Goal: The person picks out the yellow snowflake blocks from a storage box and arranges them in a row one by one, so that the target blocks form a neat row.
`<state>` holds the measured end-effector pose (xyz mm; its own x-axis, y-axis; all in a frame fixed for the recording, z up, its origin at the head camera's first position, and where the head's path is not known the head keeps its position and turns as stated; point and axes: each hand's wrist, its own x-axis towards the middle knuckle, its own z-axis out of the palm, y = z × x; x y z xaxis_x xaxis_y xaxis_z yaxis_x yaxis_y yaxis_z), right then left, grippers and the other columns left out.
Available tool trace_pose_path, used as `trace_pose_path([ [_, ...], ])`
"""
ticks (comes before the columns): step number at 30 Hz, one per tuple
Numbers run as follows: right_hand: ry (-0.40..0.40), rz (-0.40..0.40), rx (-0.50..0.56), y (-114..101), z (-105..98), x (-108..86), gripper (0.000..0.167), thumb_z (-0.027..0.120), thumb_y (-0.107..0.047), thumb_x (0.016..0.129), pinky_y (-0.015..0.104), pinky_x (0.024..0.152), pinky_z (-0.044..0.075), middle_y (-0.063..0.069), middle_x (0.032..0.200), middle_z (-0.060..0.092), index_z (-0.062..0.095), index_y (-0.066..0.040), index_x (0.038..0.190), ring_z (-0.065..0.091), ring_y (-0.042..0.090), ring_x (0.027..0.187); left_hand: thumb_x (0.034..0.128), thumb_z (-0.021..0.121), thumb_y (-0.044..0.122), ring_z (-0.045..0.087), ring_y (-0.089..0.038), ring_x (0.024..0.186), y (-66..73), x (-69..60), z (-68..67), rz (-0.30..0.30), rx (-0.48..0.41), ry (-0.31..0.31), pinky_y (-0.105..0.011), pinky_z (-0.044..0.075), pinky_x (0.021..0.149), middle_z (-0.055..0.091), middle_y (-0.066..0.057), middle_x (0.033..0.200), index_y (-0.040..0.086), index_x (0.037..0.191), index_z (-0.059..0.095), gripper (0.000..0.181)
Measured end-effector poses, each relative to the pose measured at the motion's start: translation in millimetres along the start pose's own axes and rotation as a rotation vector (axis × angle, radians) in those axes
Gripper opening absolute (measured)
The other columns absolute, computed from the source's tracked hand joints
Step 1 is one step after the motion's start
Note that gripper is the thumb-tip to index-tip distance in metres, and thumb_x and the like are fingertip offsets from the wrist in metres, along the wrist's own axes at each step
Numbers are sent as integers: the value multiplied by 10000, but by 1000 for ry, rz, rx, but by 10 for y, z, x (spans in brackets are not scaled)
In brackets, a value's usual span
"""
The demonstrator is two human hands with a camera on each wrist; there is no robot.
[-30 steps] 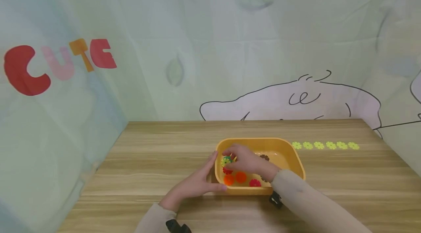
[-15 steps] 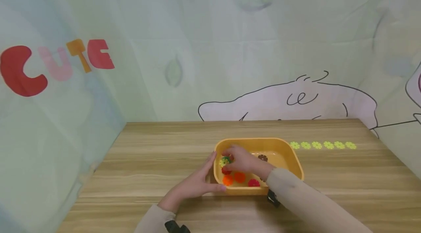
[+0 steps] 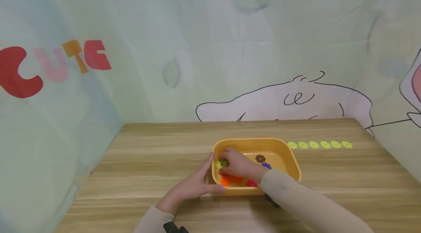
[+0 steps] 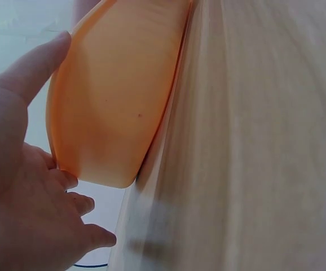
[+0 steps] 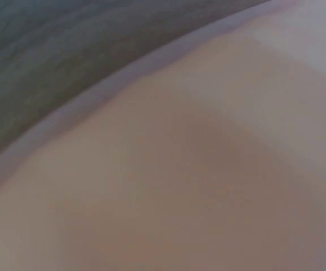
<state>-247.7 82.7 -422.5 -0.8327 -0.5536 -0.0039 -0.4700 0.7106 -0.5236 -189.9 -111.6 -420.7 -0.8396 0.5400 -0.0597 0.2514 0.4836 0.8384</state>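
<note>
In the head view a shallow yellow-orange plastic bin (image 3: 279,154) stands on the table. My left hand (image 3: 190,186) steadies its left end, thumb along the front rim, the straight fingers against the side. The left wrist view also has this hand (image 4: 25,164) touching the bin's rim. Inside the bin, my right hand (image 3: 240,163) reaches to the left end, its thumb and fingers pinching a yellow flower-shaped plastic disc (image 3: 220,164). Close to it lie orange discs (image 3: 226,180) and a pinkish-red disc (image 3: 251,182). The right wrist view is blurred.
A row of several yellow flower-shaped discs (image 3: 314,145) lies on the wooden table (image 3: 158,152), right of the bin. A brown disc (image 3: 260,158) and a blue disc (image 3: 266,166) lie in the bin behind my right wrist. A printed curtain (image 3: 210,61) hangs behind the table.
My right hand has moved slightly in toward the yellow disc, and its fingers now cover the green and red discs beside it. A blue disc has come into view. My left hand stays put.
</note>
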Motion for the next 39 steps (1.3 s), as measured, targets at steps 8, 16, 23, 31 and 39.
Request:
trace_pose_path([
  [8, -21, 22, -4, -26, -16, -9, 364, 748, -190, 846, 373, 868, 506, 64, 1018, 596, 667, -4, 1148, 530, 178, 894, 807, 730, 503, 78, -356, 1472, 6, 2, -4, 5, -8, -4, -582, 155, 1156, 6, -108, 1622, 159, 1564, 32, 1086],
  [16, -22, 56, 17, -55, -26, -17, 332, 745, -184, 846, 374, 885, 511, 45, 1003, 545, 680, -28, 1132, 526, 183, 893, 807, 730, 502, 84, -352, 1473, 11, 0, -3, 2, -10, -3, -584, 165, 1153, 15, -100, 1623, 166, 1564, 31, 1084],
  [23, -20, 37, 34, -63, -39, -30, 303, 750, -145, 832, 361, 861, 519, 51, 1000, 530, 693, -19, 1102, 520, 180, 875, 804, 740, 488, 75, -345, 1475, 18, 0, 5, -9, -12, 7, -593, 151, 1153, 16, -81, 1625, 179, 1565, 39, 1080],
  [31, -83, 15, 49, -60, -57, -27, 287, 770, -126, 804, 341, 847, 502, 43, 1008, 584, 710, -10, 1060, 508, 173, 901, 796, 741, 505, 74, -313, 1478, 8, 2, 9, -20, -12, 2, -571, 152, 1162, 13, -49, 1626, 190, 1566, 32, 1093],
  [39, -53, 18, 66, -78, -123, -43, 342, 741, -172, 849, 330, 813, 513, 47, 1003, 578, 687, -24, 1153, 522, 171, 872, 794, 741, 504, 78, -326, 1477, -3, 10, 5, -17, -5, 3, -575, 155, 1160, 14, -62, 1627, 196, 1566, 34, 1091],
])
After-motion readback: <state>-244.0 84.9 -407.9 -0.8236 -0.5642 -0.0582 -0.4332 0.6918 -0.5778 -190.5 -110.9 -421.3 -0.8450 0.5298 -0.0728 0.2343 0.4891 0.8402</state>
